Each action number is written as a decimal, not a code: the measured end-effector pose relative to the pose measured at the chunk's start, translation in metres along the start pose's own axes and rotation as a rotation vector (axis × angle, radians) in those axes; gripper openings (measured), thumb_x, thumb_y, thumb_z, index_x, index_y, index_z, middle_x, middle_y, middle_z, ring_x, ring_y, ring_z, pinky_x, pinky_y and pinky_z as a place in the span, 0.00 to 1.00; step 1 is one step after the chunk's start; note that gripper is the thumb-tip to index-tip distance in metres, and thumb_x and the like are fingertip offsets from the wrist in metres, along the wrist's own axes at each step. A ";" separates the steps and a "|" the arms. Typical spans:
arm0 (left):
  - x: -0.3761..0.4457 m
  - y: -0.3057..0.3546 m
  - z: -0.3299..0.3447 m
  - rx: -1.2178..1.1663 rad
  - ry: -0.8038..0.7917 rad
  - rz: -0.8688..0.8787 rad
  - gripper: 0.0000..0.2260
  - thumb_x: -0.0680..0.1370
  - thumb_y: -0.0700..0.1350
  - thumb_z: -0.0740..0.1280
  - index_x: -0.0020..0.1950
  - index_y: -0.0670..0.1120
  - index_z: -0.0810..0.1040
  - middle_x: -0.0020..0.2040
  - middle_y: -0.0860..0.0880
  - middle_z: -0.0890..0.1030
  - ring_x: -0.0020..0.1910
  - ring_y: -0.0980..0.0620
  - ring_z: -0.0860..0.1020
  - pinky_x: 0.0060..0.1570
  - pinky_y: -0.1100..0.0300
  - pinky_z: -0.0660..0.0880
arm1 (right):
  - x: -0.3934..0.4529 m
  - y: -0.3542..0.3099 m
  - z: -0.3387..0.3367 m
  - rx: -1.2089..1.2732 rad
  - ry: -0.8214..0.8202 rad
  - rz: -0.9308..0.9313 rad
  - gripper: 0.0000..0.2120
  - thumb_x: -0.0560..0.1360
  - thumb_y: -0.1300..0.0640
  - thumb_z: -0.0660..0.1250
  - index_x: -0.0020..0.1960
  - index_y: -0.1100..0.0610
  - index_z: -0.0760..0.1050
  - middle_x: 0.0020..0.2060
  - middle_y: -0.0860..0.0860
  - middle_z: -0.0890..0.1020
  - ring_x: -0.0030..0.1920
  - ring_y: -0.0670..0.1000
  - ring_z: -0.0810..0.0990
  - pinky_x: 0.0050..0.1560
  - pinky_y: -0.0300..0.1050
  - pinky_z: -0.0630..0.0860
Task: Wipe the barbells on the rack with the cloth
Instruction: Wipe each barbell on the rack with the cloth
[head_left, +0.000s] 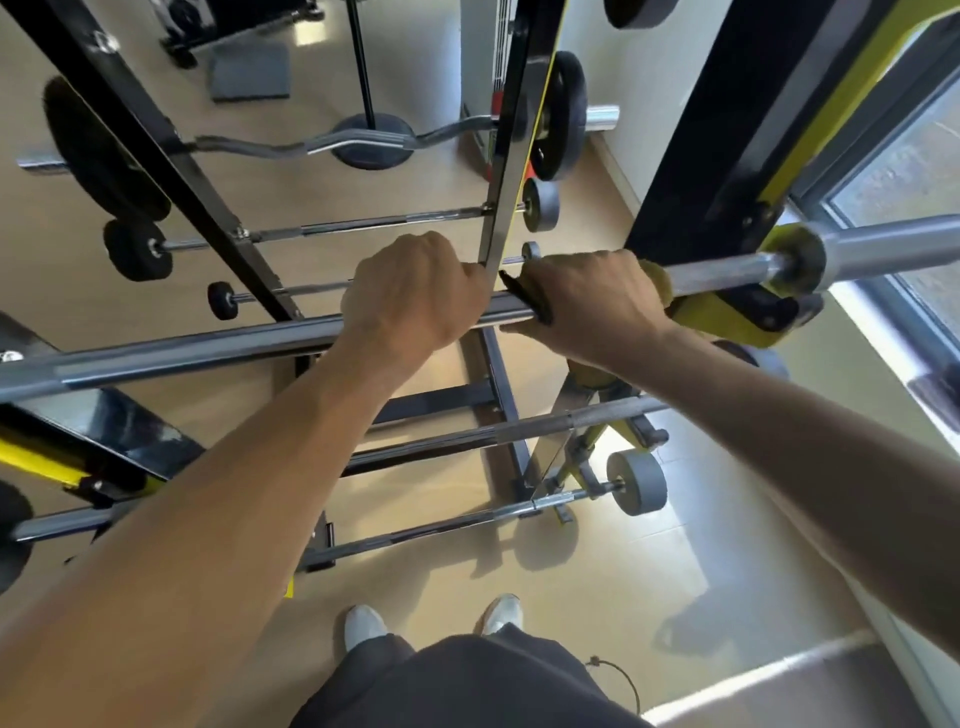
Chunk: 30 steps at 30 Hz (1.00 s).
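A long steel barbell (171, 353) lies across the top hooks of a black and yellow rack (691, 150). My left hand (415, 296) is wrapped around the bar near its middle. My right hand (587, 296) grips the bar just to the right, closed on a yellowish cloth (655, 275) that shows past my knuckles, with a dark edge sticking out on the other side. Lower barbells (519, 428) rest on the rack beneath my arms, one with a grey end weight (636, 482). More bars hang on the far side, among them a curl bar (353, 141).
A window (904, 171) and white ledge run along the right. Black weight plates (98, 150) sit on bars at the left, another (563, 114) at the far upright. A grey mat (249, 71) lies on the floor beyond. My feet (363, 623) stand close to the rack.
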<state>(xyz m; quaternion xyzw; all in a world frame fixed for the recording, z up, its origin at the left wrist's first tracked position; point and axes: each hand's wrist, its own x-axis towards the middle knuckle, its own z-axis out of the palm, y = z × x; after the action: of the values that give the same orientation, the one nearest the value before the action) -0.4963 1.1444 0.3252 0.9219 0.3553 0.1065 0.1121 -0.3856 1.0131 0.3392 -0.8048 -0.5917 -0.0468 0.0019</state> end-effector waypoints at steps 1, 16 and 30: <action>-0.001 -0.001 0.000 0.004 0.007 0.004 0.19 0.79 0.54 0.57 0.38 0.42 0.75 0.34 0.45 0.76 0.32 0.46 0.74 0.34 0.56 0.67 | -0.006 0.009 0.000 -0.004 0.011 -0.008 0.16 0.75 0.39 0.67 0.49 0.51 0.70 0.32 0.43 0.67 0.32 0.46 0.68 0.39 0.42 0.64; 0.000 0.006 0.001 0.038 -0.014 0.004 0.22 0.79 0.60 0.55 0.39 0.43 0.74 0.32 0.47 0.74 0.32 0.47 0.75 0.35 0.55 0.70 | -0.007 0.038 -0.003 -0.087 -0.079 0.121 0.03 0.78 0.52 0.66 0.48 0.51 0.75 0.32 0.48 0.76 0.32 0.51 0.75 0.38 0.44 0.73; 0.001 0.005 -0.004 -0.007 -0.153 -0.074 0.25 0.79 0.63 0.55 0.49 0.41 0.77 0.43 0.43 0.80 0.43 0.41 0.79 0.49 0.49 0.77 | -0.027 0.083 -0.008 -0.175 -0.097 0.264 0.10 0.76 0.45 0.66 0.40 0.49 0.75 0.27 0.44 0.71 0.28 0.47 0.71 0.30 0.41 0.67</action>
<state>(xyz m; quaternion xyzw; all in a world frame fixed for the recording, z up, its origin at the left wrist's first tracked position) -0.4934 1.1423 0.3309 0.9132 0.3791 0.0326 0.1460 -0.3150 0.9617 0.3492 -0.8740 -0.4737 -0.0588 -0.0906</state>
